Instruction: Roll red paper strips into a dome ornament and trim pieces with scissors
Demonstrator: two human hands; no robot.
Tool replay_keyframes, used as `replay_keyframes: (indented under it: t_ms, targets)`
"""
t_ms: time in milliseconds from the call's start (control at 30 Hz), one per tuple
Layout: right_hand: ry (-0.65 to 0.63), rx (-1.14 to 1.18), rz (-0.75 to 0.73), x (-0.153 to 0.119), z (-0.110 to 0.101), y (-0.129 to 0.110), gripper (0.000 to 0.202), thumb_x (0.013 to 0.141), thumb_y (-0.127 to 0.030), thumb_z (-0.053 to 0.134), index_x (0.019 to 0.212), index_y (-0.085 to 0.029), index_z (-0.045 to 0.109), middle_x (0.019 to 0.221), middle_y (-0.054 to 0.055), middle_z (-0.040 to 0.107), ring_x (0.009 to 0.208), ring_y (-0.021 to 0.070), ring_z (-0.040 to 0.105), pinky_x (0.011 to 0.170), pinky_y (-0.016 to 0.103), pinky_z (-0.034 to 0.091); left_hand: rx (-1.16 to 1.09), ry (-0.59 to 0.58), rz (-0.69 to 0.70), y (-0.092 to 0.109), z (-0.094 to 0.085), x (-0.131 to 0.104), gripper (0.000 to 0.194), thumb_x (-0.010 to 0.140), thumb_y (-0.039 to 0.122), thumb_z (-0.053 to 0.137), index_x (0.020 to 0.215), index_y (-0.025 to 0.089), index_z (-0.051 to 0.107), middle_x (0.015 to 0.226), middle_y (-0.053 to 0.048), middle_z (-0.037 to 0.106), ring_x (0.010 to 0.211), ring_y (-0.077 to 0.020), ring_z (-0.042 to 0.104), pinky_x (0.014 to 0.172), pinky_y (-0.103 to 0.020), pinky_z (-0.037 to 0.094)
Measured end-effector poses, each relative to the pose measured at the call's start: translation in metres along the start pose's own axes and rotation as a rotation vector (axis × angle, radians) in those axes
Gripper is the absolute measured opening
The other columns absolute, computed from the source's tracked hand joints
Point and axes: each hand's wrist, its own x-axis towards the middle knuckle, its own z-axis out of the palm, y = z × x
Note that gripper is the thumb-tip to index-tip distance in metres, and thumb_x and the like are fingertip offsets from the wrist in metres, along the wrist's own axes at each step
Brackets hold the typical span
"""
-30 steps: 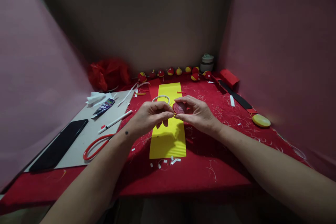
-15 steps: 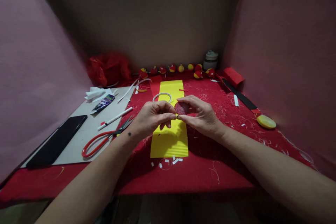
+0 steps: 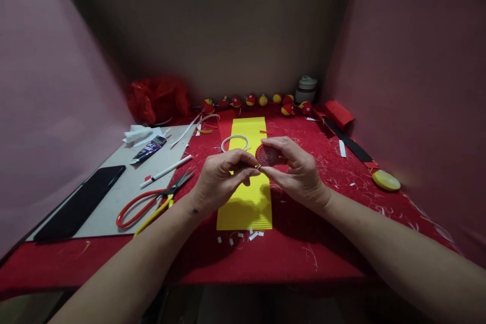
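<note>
Between the thumb and fingers of my right hand [image 3: 301,172] is a dark red round disc [image 3: 264,156] with a ridged edge, like coiled corrugated paper. My left hand [image 3: 222,177] is closed in a pinch at the disc's lower left edge. A tiny yellowish bit shows where the fingertips meet; what it is I cannot make out. Both hands are above a yellow corrugated paper sheet [image 3: 245,207] lying on the red cloth. A white tape ring [image 3: 224,144] rests on the sheet's left edge, just beyond my left hand.
Left, a grey board [image 3: 108,207] carries a black phone [image 3: 81,202], a glue tube [image 3: 150,149], a white pen [image 3: 167,171] and scissors [image 3: 138,207]. Small red and yellow figures [image 3: 249,99] line the back beside a jar [image 3: 306,89]. Right are a black strip [image 3: 349,144] and yellow disc [image 3: 386,180].
Both hands have shifted slightly right with the disc, which is turned a little. More of the scissors' yellow handle shows beside my left forearm. The view has moved slightly.
</note>
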Motion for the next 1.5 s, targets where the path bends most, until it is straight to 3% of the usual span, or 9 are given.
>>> replay_keyframes:
  t_ms: [233, 700, 1100, 1500]
  targets:
    - [0.007, -0.047, -0.06, 0.0009, -0.0015, -0.0058, 0.041, 0.078, -0.013, 0.064, 0.116, -0.02, 0.052, 0.103, 0.008, 0.057, 0.095, 0.0175, 0.057, 0.076, 0.031, 0.057, 0.261, 0.016, 0.24, -0.0041, -0.0007, -0.0043, 0.003, 0.081, 0.017, 0.06, 0.082, 0.014, 0.059, 0.072, -0.001, 0.062, 0.052, -0.005, 0.057, 0.052, -0.015, 0.048]
    - [0.003, -0.072, -0.04, 0.0017, -0.0017, -0.0076, 0.037, 0.079, -0.016, 0.062, 0.115, -0.02, 0.052, 0.101, 0.008, 0.057, 0.092, 0.0172, 0.059, 0.075, 0.031, 0.057, 0.354, 0.063, 0.35, -0.0006, 0.0025, -0.0052, 0.004, 0.082, 0.016, 0.058, 0.084, 0.015, 0.062, 0.074, -0.003, 0.066, 0.064, -0.0088, 0.061, 0.062, -0.019, 0.05]
    - [0.002, -0.05, -0.033, 0.0005, -0.0009, -0.0072, 0.039, 0.078, -0.013, 0.063, 0.115, -0.019, 0.052, 0.101, 0.007, 0.056, 0.088, 0.015, 0.059, 0.074, 0.028, 0.057, 0.262, 0.007, 0.24, -0.0063, 0.0018, -0.0046, 0.005, 0.082, 0.019, 0.059, 0.083, 0.014, 0.06, 0.072, 0.0, 0.062, 0.054, -0.0058, 0.059, 0.054, -0.016, 0.049]
    - [-0.006, -0.031, -0.032, 0.0001, -0.0007, -0.0037, 0.041, 0.077, -0.014, 0.064, 0.116, -0.02, 0.053, 0.101, 0.008, 0.058, 0.087, 0.0162, 0.06, 0.075, 0.031, 0.057, 0.253, 0.015, 0.214, -0.0079, 0.0037, -0.006, 0.005, 0.082, 0.02, 0.059, 0.084, 0.015, 0.057, 0.073, 0.0, 0.061, 0.052, -0.0051, 0.059, 0.053, -0.015, 0.048]
